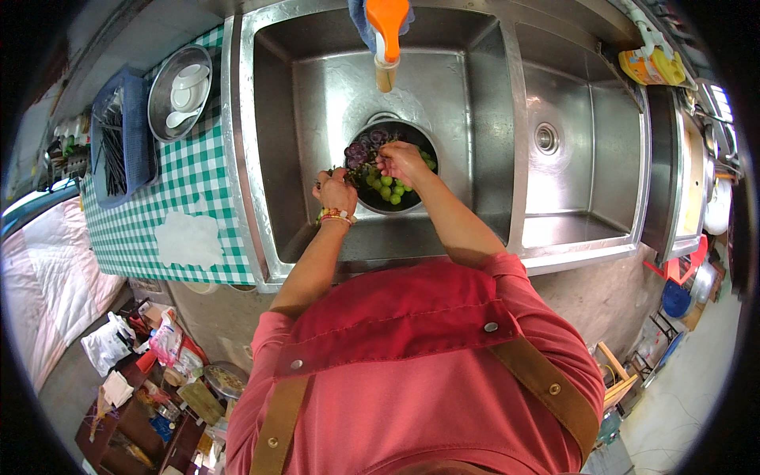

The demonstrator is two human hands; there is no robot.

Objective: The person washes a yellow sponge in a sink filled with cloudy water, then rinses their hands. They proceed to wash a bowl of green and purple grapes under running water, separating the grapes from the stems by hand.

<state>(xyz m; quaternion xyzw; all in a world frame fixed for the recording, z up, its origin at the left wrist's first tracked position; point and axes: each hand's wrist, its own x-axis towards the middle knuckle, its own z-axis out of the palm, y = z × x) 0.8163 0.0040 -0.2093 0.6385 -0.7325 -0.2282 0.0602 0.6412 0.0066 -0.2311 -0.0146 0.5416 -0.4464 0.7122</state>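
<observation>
In the left basin of a stainless steel sink (380,237) stands a round metal pot (415,132). Purple grapes (363,148) lie at its far left side, and green grapes (392,191) fill the near right part. My left hand (337,193), with beaded bracelets at the wrist, is closed around dark grape stems (356,176) at the pot's left rim. Over the middle of the pot, the fingers of my right hand (404,162) are bent together beside the purple grapes. Whether they pinch anything is hidden.
Above the pot hangs an orange-handled tap (388,29) with a blue cloth (361,24). A second basin (570,178) adjoins on the right. On the left checked tablecloth (196,172) are a metal bowl (157,113) with white dishes and a blue basket (139,148) of dark utensils.
</observation>
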